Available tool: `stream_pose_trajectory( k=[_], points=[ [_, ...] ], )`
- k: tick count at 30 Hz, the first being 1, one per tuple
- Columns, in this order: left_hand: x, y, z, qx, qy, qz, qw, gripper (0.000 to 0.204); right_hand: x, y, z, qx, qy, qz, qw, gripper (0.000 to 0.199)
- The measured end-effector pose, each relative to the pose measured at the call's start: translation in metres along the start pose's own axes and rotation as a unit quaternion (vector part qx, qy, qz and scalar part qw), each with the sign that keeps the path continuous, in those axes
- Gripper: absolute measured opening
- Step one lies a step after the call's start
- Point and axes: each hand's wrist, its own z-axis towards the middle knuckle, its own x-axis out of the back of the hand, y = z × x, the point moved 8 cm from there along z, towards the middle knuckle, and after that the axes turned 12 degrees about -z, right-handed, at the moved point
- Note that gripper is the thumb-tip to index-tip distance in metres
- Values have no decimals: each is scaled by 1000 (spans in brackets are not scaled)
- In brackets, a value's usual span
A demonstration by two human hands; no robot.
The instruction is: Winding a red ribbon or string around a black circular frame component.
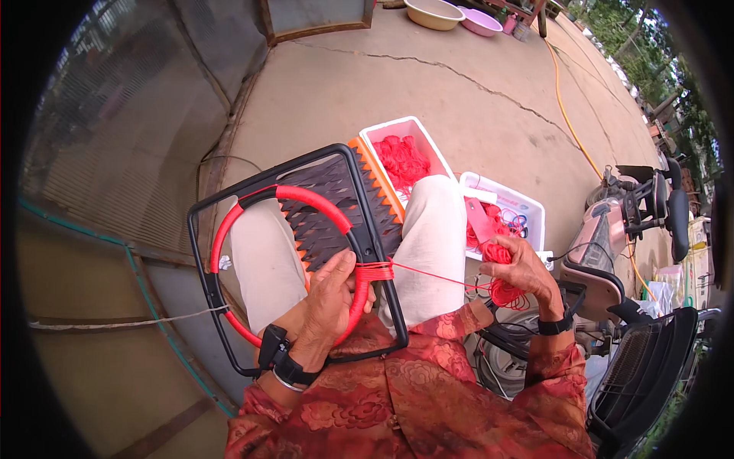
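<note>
Across my lap lies a black rectangular frame (pixel 394 306) with a ring (pixel 321 203) inside it, largely wrapped in red. My left hand (pixel 330 294) closes around the ring beside several turns of red cord (pixel 375 271) that bind the ring to the frame's right side. From these turns a taut red strand (pixel 436 276) runs to my right hand (pixel 527 274). That hand is raised at the right, its fingers closed on a red cord bundle (pixel 498 253), with loops hanging below.
A white box (pixel 441 157) of red cord stands beyond my knees, next to an orange-edged dark spiky piece (pixel 321 186). A second white box (pixel 535 219) holds more cord. A pink scooter (pixel 600 233) stands at the right. A pale string (pixel 130 324) stretches left from the ring.
</note>
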Motion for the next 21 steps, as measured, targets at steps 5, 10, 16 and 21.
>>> stream_pose_trajectory(
  k=[5, 10, 16, 21],
  points=[
    [-3, -10, 2, 50, 3, -7, 999, 24, 41, 100, -22, -92, 248, -116, 957, 22],
    [-7, -12, 2, 35, 10, 12, 999, 21, 29, 80, -4, -40, 320, -270, 907, 20],
    [-3, -13, -1, 36, 12, 28, 999, 20, -50, -71, 15, 43, -5, 194, 980, 17],
    [-9, -13, -4, 77, 1, 14, 997, 18, -85, -74, 17, 34, -109, 196, 974, 27]
  ],
)
